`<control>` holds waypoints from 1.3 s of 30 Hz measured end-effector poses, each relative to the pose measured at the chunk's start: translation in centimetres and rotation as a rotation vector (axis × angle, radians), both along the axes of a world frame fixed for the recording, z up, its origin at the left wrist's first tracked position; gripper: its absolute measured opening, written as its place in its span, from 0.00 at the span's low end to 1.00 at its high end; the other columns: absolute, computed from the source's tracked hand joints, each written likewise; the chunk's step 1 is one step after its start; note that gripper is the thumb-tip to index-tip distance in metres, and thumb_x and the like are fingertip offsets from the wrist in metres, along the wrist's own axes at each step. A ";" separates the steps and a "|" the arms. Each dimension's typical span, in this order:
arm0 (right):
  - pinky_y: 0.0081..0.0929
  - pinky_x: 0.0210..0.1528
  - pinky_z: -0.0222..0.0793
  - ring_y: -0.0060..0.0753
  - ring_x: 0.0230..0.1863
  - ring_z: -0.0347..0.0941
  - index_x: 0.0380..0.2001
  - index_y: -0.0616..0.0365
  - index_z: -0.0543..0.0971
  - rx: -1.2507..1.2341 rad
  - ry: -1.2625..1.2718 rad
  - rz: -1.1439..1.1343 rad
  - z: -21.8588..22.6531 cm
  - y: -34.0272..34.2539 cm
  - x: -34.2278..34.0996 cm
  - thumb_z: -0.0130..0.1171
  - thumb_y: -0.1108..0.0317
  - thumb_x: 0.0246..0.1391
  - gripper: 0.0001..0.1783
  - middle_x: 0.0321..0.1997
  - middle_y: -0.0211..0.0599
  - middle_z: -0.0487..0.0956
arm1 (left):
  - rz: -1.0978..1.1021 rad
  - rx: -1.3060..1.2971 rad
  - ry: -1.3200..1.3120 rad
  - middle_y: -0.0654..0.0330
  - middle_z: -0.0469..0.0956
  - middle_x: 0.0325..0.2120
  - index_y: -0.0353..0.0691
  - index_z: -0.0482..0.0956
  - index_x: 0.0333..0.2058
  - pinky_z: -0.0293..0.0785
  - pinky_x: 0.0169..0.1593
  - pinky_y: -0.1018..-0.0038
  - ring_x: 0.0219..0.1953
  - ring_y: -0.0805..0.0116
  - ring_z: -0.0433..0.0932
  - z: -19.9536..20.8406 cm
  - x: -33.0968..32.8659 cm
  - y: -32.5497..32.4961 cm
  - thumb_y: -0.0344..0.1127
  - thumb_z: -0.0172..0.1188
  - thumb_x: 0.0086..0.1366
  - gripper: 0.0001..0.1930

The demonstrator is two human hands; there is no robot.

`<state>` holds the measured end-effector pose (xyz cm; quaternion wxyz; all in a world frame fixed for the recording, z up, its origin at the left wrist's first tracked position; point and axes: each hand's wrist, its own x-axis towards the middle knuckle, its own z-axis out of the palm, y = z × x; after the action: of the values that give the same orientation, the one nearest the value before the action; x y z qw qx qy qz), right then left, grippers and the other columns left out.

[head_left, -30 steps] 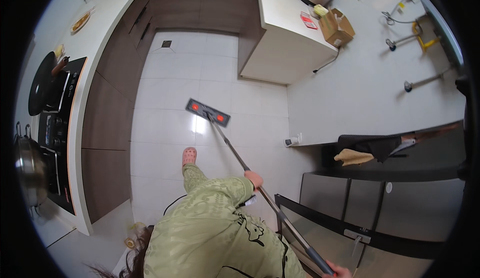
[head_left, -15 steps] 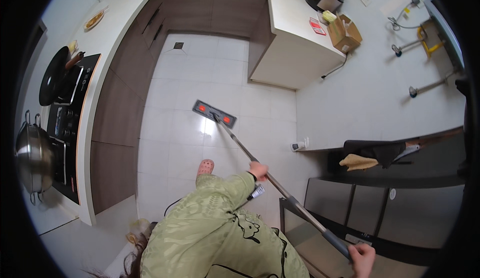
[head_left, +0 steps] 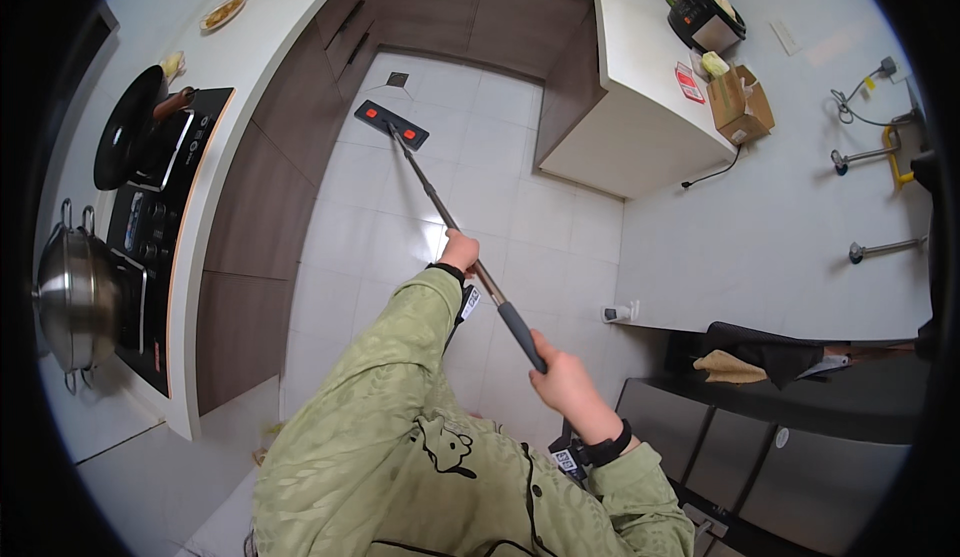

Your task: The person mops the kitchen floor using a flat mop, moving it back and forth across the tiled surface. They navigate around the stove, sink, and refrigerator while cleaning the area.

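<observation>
Both my hands grip a flat mop (head_left: 437, 204). My left hand (head_left: 460, 253) is closed around the metal pole about halfway along it. At the pole's grey grip end, my right hand (head_left: 562, 375) is closed as well. The mop's dark rectangular head (head_left: 391, 125), with two orange-red patches on top, lies on the tiled floor (head_left: 405, 242) far ahead, close to the left cabinets and just short of a small square floor drain (head_left: 397, 80). Green patterned sleeves cover my arms, and a black band is around each wrist.
Brown cabinets (head_left: 262, 207) line the left under a white counter, with a black stove (head_left: 165, 227), a frying pan (head_left: 130, 127) and a steel pot (head_left: 78, 287). A white-sided counter block (head_left: 620, 137) juts out at right, bearing a cardboard box (head_left: 740, 105). A grey fridge (head_left: 800, 477) stands lower right.
The mop head has slid away from me, forward and slightly left, toward the drain. Both hands have followed, the right one coming forward and inward from the lower right.
</observation>
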<state>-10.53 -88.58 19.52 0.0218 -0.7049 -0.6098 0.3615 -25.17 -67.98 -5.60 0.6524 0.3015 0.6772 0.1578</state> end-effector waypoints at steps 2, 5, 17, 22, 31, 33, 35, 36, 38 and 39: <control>0.48 0.34 0.72 0.60 0.31 0.75 0.64 0.50 0.61 -0.105 -0.024 0.043 -0.6 -2.3 -0.3 0.54 0.74 0.44 0.39 0.27 0.56 0.78 | -0.635 0.098 0.306 0.47 0.78 0.27 0.31 0.54 0.52 0.74 0.28 0.55 0.22 0.57 0.79 -1.0 0.0 -1.5 0.30 0.44 0.62 0.20; 0.47 0.35 0.71 0.60 0.33 0.75 0.65 0.48 0.59 -0.152 -0.037 0.089 1.3 -7.4 1.9 0.52 0.76 0.41 0.42 0.28 0.58 0.77 | -1.509 0.456 0.724 0.58 0.82 0.33 0.39 0.82 0.38 0.72 0.43 0.47 0.32 0.61 0.81 -2.6 1.9 -4.7 0.34 0.47 0.64 0.14; 0.28 0.36 0.70 0.25 0.33 0.73 0.41 0.68 0.78 -0.405 -0.181 -0.473 20.3 -43.8 19.7 0.62 0.77 0.48 0.14 0.32 0.37 0.80 | -1.257 0.136 -0.029 0.55 0.79 0.20 0.34 0.79 0.32 0.76 0.24 0.63 0.23 0.62 0.81 -3.1 16.8 -36.0 0.48 0.53 0.59 0.20; 0.27 0.40 0.70 0.25 0.36 0.74 0.43 0.66 0.78 -0.532 -0.269 -0.982 30.8 -50.6 21.3 0.62 0.81 0.45 0.18 0.34 0.33 0.81 | -0.854 -0.528 -0.493 0.53 0.78 0.22 0.34 0.73 0.42 0.79 0.26 0.69 0.21 0.63 0.79 4.7 22.0 -47.2 0.55 0.52 0.60 0.26; 0.29 0.35 0.71 0.29 0.29 0.76 0.47 0.57 0.79 -0.373 -0.428 -0.560 27.6 -42.7 18.2 0.64 0.73 0.45 0.22 0.28 0.46 0.81 | -0.311 -0.427 -0.364 0.54 0.78 0.19 0.34 0.75 0.26 0.72 0.15 0.73 0.14 0.68 0.75 2.3 21.3 -41.6 0.36 0.55 0.57 0.10; 0.30 0.32 0.70 0.32 0.27 0.76 0.46 0.57 0.79 -0.304 -0.442 -0.414 25.4 -39.6 17.0 0.64 0.71 0.45 0.21 0.27 0.47 0.80 | -0.210 -0.321 -0.342 0.53 0.77 0.19 0.34 0.74 0.25 0.71 0.15 0.69 0.14 0.65 0.75 1.1 19.0 -37.6 0.35 0.54 0.56 0.09; 0.29 0.35 0.71 0.36 0.29 0.78 0.49 0.54 0.78 -0.182 -0.329 -0.346 22.5 -35.8 16.2 0.62 0.73 0.40 0.26 0.29 0.49 0.79 | -0.106 -0.235 -0.295 0.52 0.76 0.18 0.32 0.73 0.25 0.70 0.14 0.69 0.13 0.64 0.74 0.4 16.6 -32.6 0.35 0.53 0.58 0.10; 0.26 0.40 0.71 0.38 0.33 0.80 0.53 0.50 0.75 -0.088 -0.203 -0.352 20.7 -33.8 15.6 0.60 0.76 0.35 0.34 0.32 0.51 0.78 | -0.041 -0.190 -0.270 0.52 0.75 0.17 0.30 0.73 0.26 0.69 0.14 0.71 0.12 0.65 0.72 0.4 15.4 -30.0 0.35 0.52 0.60 0.12; 0.40 0.35 0.71 0.55 0.33 0.76 0.55 0.42 0.74 -0.069 -0.263 -0.217 17.4 -29.5 14.5 0.61 0.70 0.39 0.33 0.27 0.51 0.77 | 0.047 -0.178 -0.254 0.55 0.75 0.20 0.32 0.71 0.28 0.72 0.18 0.71 0.16 0.65 0.74 1.0 13.0 -25.4 0.33 0.52 0.60 0.09; 0.40 0.35 0.71 0.55 0.33 0.76 0.53 0.43 0.75 -0.024 -0.257 -0.181 15.3 -27.5 13.6 0.61 0.69 0.39 0.31 0.27 0.51 0.77 | 0.087 -0.172 -0.277 0.56 0.75 0.21 0.33 0.71 0.29 0.73 0.20 0.71 0.19 0.65 0.75 1.5 12.2 -24.0 0.33 0.52 0.60 0.08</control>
<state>3.02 -116.05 34.82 -0.0325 -0.7978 -0.5371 0.2721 -12.97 -91.99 -4.12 0.7555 0.1902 0.6042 0.1676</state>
